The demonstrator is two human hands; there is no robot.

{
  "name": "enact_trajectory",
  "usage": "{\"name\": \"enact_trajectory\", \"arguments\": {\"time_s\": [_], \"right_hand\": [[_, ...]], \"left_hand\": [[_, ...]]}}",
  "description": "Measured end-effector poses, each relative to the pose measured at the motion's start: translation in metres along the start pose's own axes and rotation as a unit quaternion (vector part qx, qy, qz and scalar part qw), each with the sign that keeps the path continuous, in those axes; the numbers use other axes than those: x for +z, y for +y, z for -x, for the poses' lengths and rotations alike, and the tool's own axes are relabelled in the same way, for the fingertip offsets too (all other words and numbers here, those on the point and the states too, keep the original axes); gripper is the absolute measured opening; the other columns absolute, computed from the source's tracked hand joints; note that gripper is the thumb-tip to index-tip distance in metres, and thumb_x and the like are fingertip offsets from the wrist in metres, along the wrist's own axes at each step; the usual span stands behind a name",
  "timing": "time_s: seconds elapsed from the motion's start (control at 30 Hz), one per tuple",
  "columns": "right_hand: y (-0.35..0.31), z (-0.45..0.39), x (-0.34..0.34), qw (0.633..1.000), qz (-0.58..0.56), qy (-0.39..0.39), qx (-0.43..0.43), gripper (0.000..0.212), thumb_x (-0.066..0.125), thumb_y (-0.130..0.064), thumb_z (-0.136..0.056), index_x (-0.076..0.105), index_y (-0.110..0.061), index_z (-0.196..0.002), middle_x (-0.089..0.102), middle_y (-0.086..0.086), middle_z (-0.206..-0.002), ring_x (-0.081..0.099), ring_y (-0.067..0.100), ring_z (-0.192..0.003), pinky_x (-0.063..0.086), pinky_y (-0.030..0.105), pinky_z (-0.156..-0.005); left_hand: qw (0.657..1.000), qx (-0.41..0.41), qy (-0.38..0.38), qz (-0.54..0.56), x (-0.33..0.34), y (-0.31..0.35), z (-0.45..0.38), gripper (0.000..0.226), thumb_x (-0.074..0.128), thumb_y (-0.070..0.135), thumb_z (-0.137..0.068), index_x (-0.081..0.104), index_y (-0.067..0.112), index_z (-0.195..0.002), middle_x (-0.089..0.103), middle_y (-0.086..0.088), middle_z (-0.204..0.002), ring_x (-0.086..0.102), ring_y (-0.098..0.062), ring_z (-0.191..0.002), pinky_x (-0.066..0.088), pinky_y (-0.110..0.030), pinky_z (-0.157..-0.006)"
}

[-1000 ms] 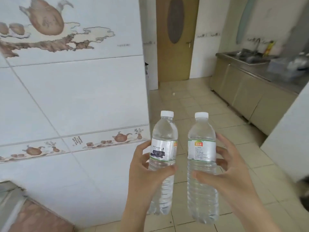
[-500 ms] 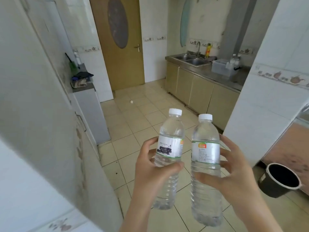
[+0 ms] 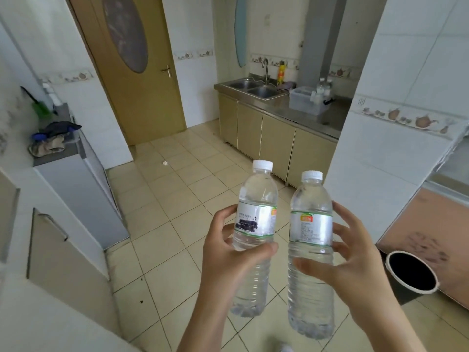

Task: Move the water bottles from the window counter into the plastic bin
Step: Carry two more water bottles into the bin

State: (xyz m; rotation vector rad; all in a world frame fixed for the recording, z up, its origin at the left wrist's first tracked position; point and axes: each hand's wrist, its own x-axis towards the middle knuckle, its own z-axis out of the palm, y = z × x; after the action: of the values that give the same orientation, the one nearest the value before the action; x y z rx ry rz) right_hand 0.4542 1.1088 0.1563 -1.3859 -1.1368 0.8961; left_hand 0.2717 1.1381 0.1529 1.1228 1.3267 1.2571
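Across the kitchen, on the steel surface point(image 3: 304, 115) by the sink point(image 3: 256, 88), the plastic bin point(image 3: 303, 101) has swung into view where a tiled wall filled it a second ago. Each hand grips one upright bottle: the left hand point(image 3: 229, 265) curls round the left bottle point(image 3: 255, 224), the right hand point(image 3: 355, 265) round the right bottle point(image 3: 311, 250). Both bottles are airborne, well apart from the bin; I judge the carry has turned toward its goal.

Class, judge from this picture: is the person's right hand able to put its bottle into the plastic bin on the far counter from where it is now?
Probably not yet. The right hand grips a water bottle, but the plastic bin sits on the counter beside the sink, across open tiled floor. Nothing blocks the way.
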Motion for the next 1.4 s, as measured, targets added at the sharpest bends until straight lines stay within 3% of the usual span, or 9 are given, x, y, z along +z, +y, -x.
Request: {"name": "enact_trajectory", "arguments": {"time_s": [0.33, 0.6, 0.83, 1.0, 1.3, 1.4], "right_hand": [[0.015, -0.194, -0.021, 0.999, 0.009, -0.043, -0.016, 0.105, 0.091, -0.004, -0.048, 0.042, -0.054, -0.127, 0.062, -0.015, -0.114, 0.062, 0.008, -0.096, 0.053, 0.035, -0.074], [0.028, -0.313, -0.023, 0.999, 0.009, -0.044, -0.005, 0.1, 0.09, 0.001, -0.048, 0.046, -0.059, -0.116, 0.063, -0.014, -0.112, 0.063, 0.012, -0.096, 0.054, 0.041, -0.078], [0.043, -0.433, 0.008, 1.0, 0.004, -0.019, 0.0, 0.104, 0.09, 0.001, -0.047, 0.046, -0.049, -0.126, 0.065, -0.011, -0.11, 0.064, 0.012, -0.095, 0.051, 0.034, -0.074], [0.034, -0.528, 0.034, 1.0, 0.015, -0.001, -0.002, 0.105, 0.09, -0.001, -0.046, 0.045, -0.048, -0.129, 0.066, -0.013, -0.106, 0.064, 0.001, -0.086, 0.048, 0.027, -0.072], [0.036, -0.663, 0.054, 0.999, 0.01, 0.037, 0.003, 0.106, 0.09, 0.0, -0.046, 0.044, -0.05, -0.128, 0.065, -0.011, -0.11, 0.065, 0.006, -0.085, 0.056, 0.038, -0.074], [0.042, -0.711, 0.05, 0.999, 0.011, 0.038, 0.003, 0.106, 0.09, -0.001, -0.045, 0.044, -0.05, -0.128, 0.065, -0.012, -0.109, 0.064, 0.002, -0.085, 0.056, 0.04, -0.071]], "left_hand": [[0.999, -0.007, 0.032, 0.001, 0.095, 0.011, -0.152, 0.075, 0.089, 0.02, -0.045, 0.058, 0.048, -0.107, 0.076, 0.012, -0.09, 0.074, -0.01, -0.076, 0.055, -0.031, -0.072], [0.999, -0.024, 0.047, -0.003, 0.136, 0.013, -0.263, 0.074, 0.089, 0.023, -0.044, 0.057, 0.05, -0.105, 0.075, 0.018, -0.09, 0.073, -0.006, -0.076, 0.054, -0.028, -0.071], [1.0, -0.007, 0.014, -0.02, 0.161, 0.013, -0.396, 0.073, 0.09, 0.023, -0.045, 0.058, 0.052, -0.104, 0.076, 0.012, -0.092, 0.074, -0.01, -0.078, 0.057, -0.033, -0.075], [1.0, 0.001, -0.015, -0.02, 0.176, 0.026, -0.503, 0.073, 0.091, 0.024, -0.046, 0.058, 0.051, -0.105, 0.076, 0.014, -0.093, 0.074, -0.007, -0.078, 0.058, -0.033, -0.076], [0.998, -0.011, -0.05, -0.027, 0.215, 0.036, -0.648, 0.076, 0.09, 0.024, -0.046, 0.057, 0.049, -0.109, 0.075, 0.015, -0.094, 0.074, -0.006, -0.078, 0.06, -0.038, -0.078], [0.998, -0.015, -0.049, -0.028, 0.238, 0.034, -0.693, 0.078, 0.09, 0.025, -0.044, 0.057, 0.047, -0.111, 0.076, 0.014, -0.095, 0.074, -0.005, -0.078, 0.059, -0.033, -0.073]]}}
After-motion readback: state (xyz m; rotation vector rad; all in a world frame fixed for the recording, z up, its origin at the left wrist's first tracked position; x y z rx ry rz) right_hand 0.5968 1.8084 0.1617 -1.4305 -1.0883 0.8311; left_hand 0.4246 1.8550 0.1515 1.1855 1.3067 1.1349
